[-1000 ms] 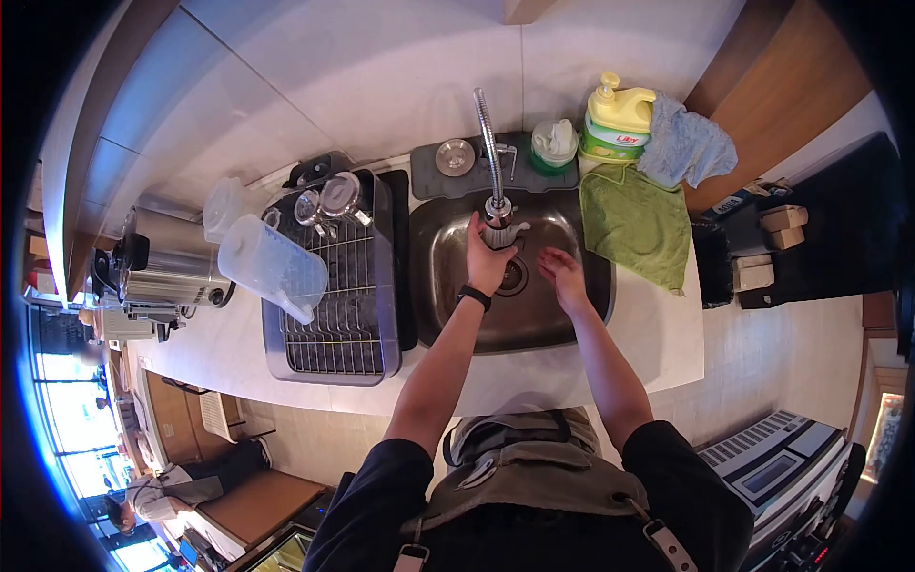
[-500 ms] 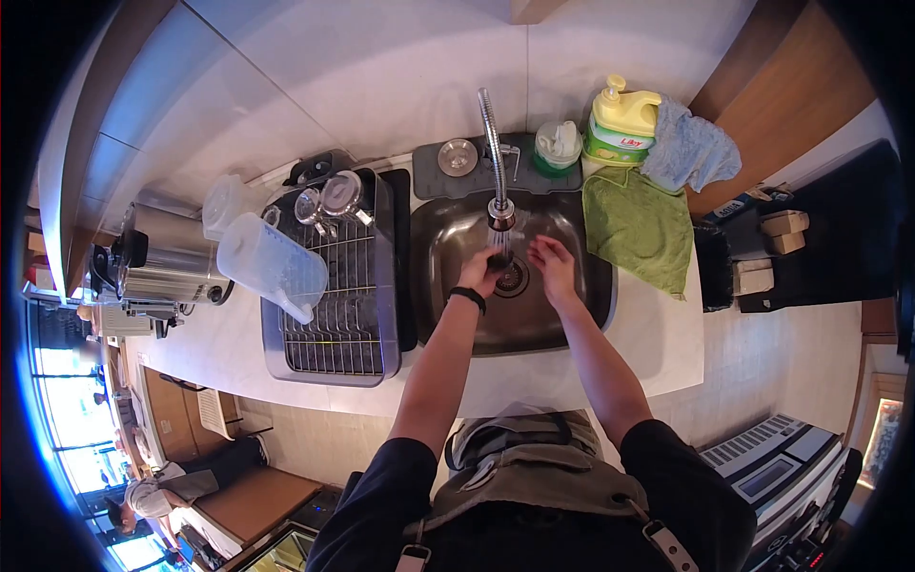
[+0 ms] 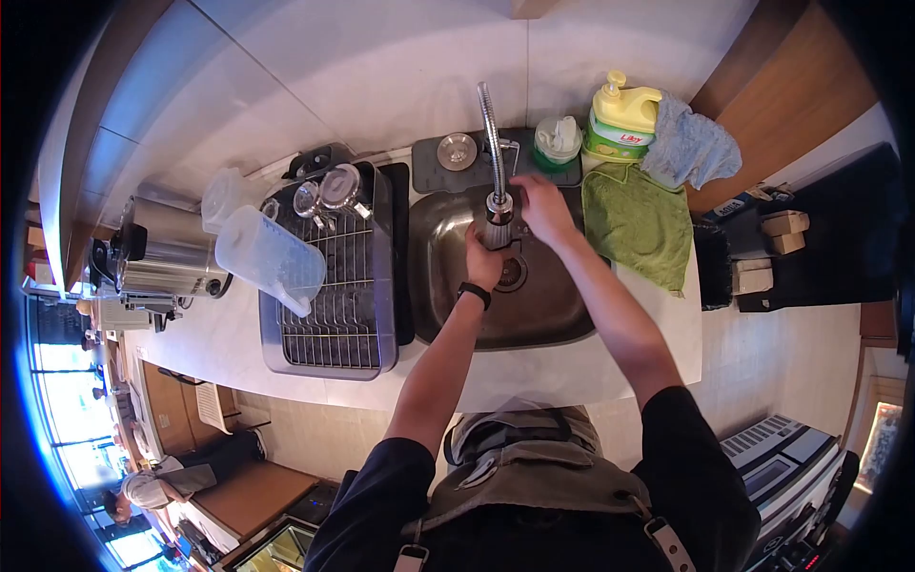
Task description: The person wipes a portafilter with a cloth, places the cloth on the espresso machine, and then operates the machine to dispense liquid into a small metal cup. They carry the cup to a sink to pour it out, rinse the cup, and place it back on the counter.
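My left hand (image 3: 484, 260) is in the sink (image 3: 457, 324), right under the spray head of the faucet (image 3: 498, 205), where water runs down. Its thumb points up and stands apart from the fingers; I make out nothing held in it. My right hand (image 3: 543, 208) has its fingers bent around the lower end of the tap lever (image 3: 516, 160), behind and right of the spray head. Below the hands lies the round drain (image 3: 512, 275).
Left of the sink stands a dish rack (image 3: 334, 329) with a plastic pitcher (image 3: 272, 255) and glass pots (image 3: 341, 188). A green cloth (image 3: 640, 224), a yellow soap bottle (image 3: 620, 119) and a green-based tub (image 3: 558, 143) sit at the right. A person (image 3: 152, 488) is far left.
My right hand has risen from the sink to the tap lever. My left hand has turned and spread its thumb; the dark thing seen by its fingers earlier is no longer clear.
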Available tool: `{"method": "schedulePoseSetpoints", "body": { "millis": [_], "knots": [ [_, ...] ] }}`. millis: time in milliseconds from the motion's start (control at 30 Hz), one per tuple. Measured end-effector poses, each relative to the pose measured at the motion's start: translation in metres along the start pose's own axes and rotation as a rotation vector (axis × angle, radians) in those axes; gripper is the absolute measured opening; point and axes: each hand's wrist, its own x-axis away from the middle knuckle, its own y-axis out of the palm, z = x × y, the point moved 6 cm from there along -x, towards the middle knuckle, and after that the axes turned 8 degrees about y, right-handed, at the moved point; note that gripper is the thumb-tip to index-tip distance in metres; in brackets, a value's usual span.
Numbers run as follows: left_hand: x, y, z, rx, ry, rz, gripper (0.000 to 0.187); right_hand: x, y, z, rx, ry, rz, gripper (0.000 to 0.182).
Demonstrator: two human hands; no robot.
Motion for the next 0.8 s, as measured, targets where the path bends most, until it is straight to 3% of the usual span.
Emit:
{"method": "schedulePoseSetpoints", "body": {
  "millis": [100, 300, 400, 467, 600, 700, 767, 800],
  "knots": [
    [0.000, 0.000, 0.027, 0.054, 0.104, 0.022, 0.112, -0.035, 0.000, -0.023, 0.243, -0.312, -0.096, 0.025],
    [0.004, -0.006, 0.047, 0.018, 0.236, 0.085, 0.110, -0.067, 0.046, -0.008, 0.714, -0.547, -0.328, 0.016],
    [-0.006, 0.002, 0.023, 0.203, 0.225, 0.055, 0.094, -0.092, 0.041, -0.019, 0.646, -0.546, -0.263, 0.012],
    [-0.003, 0.004, 0.032, 0.387, 0.009, -0.107, 0.077, -0.105, 0.017, -0.035, 0.741, -0.635, -0.248, 0.014],
    [0.016, 0.014, 0.033, 0.788, -0.378, -0.293, 0.055, -0.107, -0.017, -0.040, 0.470, -0.543, -0.090, 0.018],
    [0.028, 0.023, 0.014, 0.896, -0.555, -0.324, 0.049, -0.055, -0.045, -0.038, 0.241, -0.116, -0.241, 0.020],
    [0.041, 0.026, 0.006, 0.870, -0.577, -0.323, 0.048, -0.008, -0.045, 0.003, 0.217, 0.128, -0.558, 0.030],
    [0.043, 0.029, 0.007, 0.856, -0.578, -0.327, 0.048, 0.018, -0.045, 0.014, 0.099, 0.027, -0.601, 0.044]
  ]
}}
